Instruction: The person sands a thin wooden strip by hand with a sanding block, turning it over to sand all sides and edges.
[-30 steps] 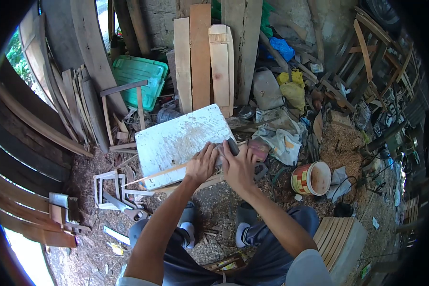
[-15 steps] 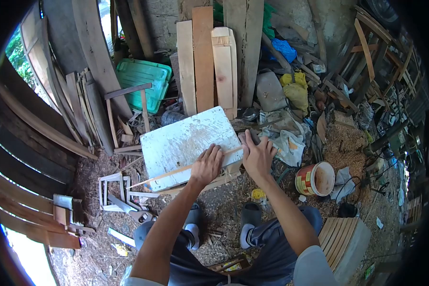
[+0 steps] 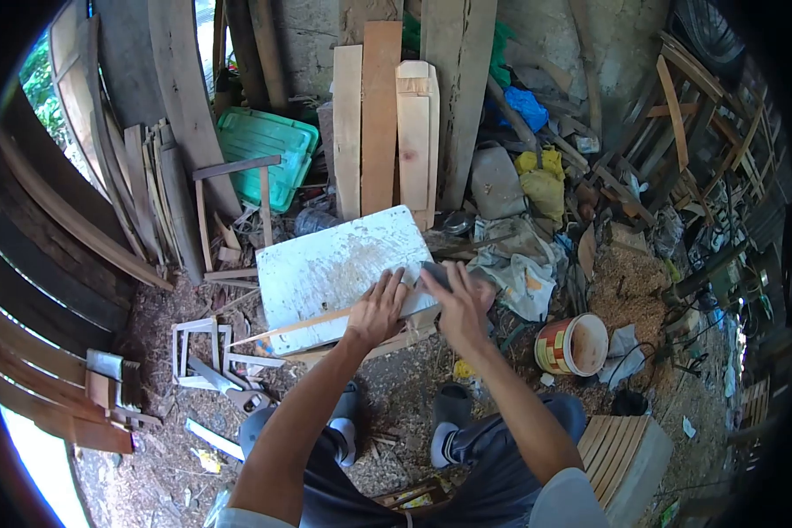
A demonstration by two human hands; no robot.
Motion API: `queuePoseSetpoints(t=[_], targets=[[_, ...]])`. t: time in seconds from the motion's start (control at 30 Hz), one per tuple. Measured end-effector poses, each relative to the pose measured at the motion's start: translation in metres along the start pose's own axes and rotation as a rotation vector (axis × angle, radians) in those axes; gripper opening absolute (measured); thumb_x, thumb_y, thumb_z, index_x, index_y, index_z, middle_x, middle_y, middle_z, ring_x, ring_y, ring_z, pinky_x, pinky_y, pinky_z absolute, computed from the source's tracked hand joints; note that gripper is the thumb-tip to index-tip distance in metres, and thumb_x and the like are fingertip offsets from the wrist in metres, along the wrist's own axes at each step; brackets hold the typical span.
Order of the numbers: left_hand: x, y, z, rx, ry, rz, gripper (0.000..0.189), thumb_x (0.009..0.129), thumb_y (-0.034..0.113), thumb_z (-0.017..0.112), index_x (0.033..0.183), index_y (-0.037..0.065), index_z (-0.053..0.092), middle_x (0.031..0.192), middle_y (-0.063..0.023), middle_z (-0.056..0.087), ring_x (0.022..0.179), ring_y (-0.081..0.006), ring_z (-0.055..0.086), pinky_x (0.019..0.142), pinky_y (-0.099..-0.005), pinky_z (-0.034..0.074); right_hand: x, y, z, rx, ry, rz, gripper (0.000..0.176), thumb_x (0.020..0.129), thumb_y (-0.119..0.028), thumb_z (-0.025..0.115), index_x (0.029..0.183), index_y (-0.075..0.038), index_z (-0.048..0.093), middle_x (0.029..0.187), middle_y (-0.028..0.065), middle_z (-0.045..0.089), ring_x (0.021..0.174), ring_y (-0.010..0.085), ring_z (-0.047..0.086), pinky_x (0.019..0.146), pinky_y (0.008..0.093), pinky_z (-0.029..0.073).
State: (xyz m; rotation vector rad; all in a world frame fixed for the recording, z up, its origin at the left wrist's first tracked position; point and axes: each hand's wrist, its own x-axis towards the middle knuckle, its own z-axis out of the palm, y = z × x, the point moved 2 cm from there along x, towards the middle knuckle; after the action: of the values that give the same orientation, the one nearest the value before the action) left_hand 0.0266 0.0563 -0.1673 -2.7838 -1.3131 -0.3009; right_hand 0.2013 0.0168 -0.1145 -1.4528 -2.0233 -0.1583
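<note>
A thin wooden strip [image 3: 317, 319] lies along the near edge of a white, scuffed board [image 3: 326, 264], and its left end juts past the board. My left hand [image 3: 377, 310] presses down over the strip, holding it against the board; the thumb is mostly hidden. At the board's right end, my right hand [image 3: 460, 308] is closed on a dark grey flat piece [image 3: 435, 275] that looks like sandpaper. Its fingers partly cover this piece, close to the strip's right end.
Left of the board lie a small white wooden frame [image 3: 201, 339] and a handsaw [image 3: 242, 396]. A bucket [image 3: 581, 345] stands to the right, near a slatted wooden piece [image 3: 620, 453]. Planks [image 3: 383, 123] lean at the back beside a green lid [image 3: 264, 158].
My right hand has moved slightly left and towards me with the dark piece, which shows more now. My left hand stays on the strip, its fingers a little more spread. The view has shifted slightly.
</note>
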Motion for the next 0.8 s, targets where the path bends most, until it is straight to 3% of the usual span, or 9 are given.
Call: queuePoseSetpoints(t=[0.1, 0.23, 0.37, 0.47, 0.53, 0.57, 0.67, 0.73, 0.8], targets=[[-0.003, -0.004, -0.001, -0.036, -0.020, -0.025, 0.078, 0.074, 0.034, 0.080, 0.134, 0.001, 0.043, 0.156, -0.0188, 0.032, 0.141, -0.0374, 0.038, 0.111, -0.0441, 0.041, 0.015, 0.017, -0.019, 0.055, -0.131, 0.249, 0.057, 0.080, 0.009, 0.052, 0.128, -0.017, 0.066, 0.133, 0.0189, 0.054, 0.128, 0.0376, 0.048, 0.099, 0.0502, 0.039], [0.001, 0.000, 0.000, -0.034, 0.019, -0.030, 0.077, 0.073, 0.032, 0.080, 0.133, 0.001, 0.042, 0.156, -0.0188, 0.033, 0.140, -0.0372, 0.039, 0.111, -0.0428, 0.042, 0.000, 0.001, 0.006, 0.114, -0.055, -0.060, 0.063, 0.076, 0.010, 0.057, 0.131, -0.020, 0.064, 0.131, 0.0167, 0.054, 0.129, 0.0345, 0.048, 0.099, 0.0550, 0.038], [-0.001, 0.000, -0.005, -0.038, -0.011, -0.040, 0.072, 0.074, 0.031, 0.079, 0.130, 0.002, 0.044, 0.155, -0.0185, 0.035, 0.139, -0.0376, 0.041, 0.111, -0.0416, 0.043, 0.013, 0.022, -0.020, -0.033, -0.207, 0.111, 0.052, 0.084, -0.002, 0.059, 0.131, -0.024, 0.064, 0.132, 0.0156, 0.056, 0.131, 0.0346, 0.048, 0.098, 0.0575, 0.038], [-0.001, 0.001, -0.004, -0.046, -0.007, -0.051, 0.070, 0.075, 0.031, 0.078, 0.129, 0.002, 0.045, 0.156, -0.0187, 0.033, 0.139, -0.0380, 0.041, 0.110, -0.0421, 0.043, 0.007, 0.039, -0.012, -0.044, -0.191, 0.374, 0.047, 0.089, -0.009, 0.061, 0.134, -0.022, 0.061, 0.131, 0.0162, 0.055, 0.119, 0.0374, 0.051, 0.094, 0.0549, 0.038], [0.000, 0.002, 0.001, -0.083, 0.015, -0.047, 0.068, 0.077, 0.031, 0.077, 0.129, 0.002, 0.045, 0.157, -0.0189, 0.031, 0.139, -0.0382, 0.041, 0.110, -0.0425, 0.043, -0.001, 0.014, -0.013, -0.127, -0.066, 0.287, 0.049, 0.087, -0.008, 0.062, 0.135, -0.020, 0.060, 0.131, 0.0177, 0.053, 0.110, 0.0393, 0.051, 0.093, 0.0551, 0.039], [0.001, 0.001, 0.001, -0.076, 0.018, -0.039, 0.067, 0.078, 0.031, 0.076, 0.129, 0.002, 0.044, 0.157, -0.0193, 0.030, 0.139, -0.0382, 0.041, 0.110, -0.0427, 0.044, 0.002, 0.004, -0.016, -0.086, -0.202, 0.208, 0.056, 0.086, -0.008, 0.064, 0.139, -0.023, 0.057, 0.132, 0.0183, 0.054, 0.108, 0.0385, 0.052, 0.093, 0.0540, 0.038], [0.000, 0.002, -0.005, -0.062, -0.001, -0.030, 0.067, 0.079, 0.032, 0.075, 0.130, 0.001, 0.044, 0.157, -0.0201, 0.030, 0.139, -0.0384, 0.040, 0.109, -0.0429, 0.044, -0.001, -0.015, -0.010, -0.106, -0.122, 0.047, 0.055, 0.085, -0.009, 0.065, 0.138, -0.022, 0.058, 0.127, 0.0166, 0.056, 0.104, 0.0375, 0.052, 0.092, 0.0519, 0.038], [-0.003, 0.000, -0.006, -0.055, -0.027, -0.034, 0.067, 0.080, 0.032, 0.075, 0.130, 0.001, 0.044, 0.157, -0.0206, 0.030, 0.139, -0.0386, 0.040, 0.109, -0.0430, 0.044, 0.006, 0.006, -0.013, -0.140, -0.098, 0.295, 0.048, 0.089, -0.015, 0.062, 0.137, -0.019, 0.058, 0.125, 0.0182, 0.055, 0.103, 0.0395, 0.053, 0.091, 0.0527, 0.038], [-0.002, 0.001, -0.004, -0.022, 0.015, -0.020, 0.067, 0.080, 0.031, 0.074, 0.130, 0.000, 0.044, 0.157, -0.0212, 0.030, 0.139, -0.0388, 0.040, 0.109, -0.0430, 0.044, 0.004, 0.013, -0.003, -0.278, -0.017, 0.292, 0.050, 0.087, -0.014, 0.062, 0.137, -0.013, 0.057, 0.125, 0.0203, 0.055, 0.100, 0.0378, 0.053, 0.087, 0.0521, 0.038]])
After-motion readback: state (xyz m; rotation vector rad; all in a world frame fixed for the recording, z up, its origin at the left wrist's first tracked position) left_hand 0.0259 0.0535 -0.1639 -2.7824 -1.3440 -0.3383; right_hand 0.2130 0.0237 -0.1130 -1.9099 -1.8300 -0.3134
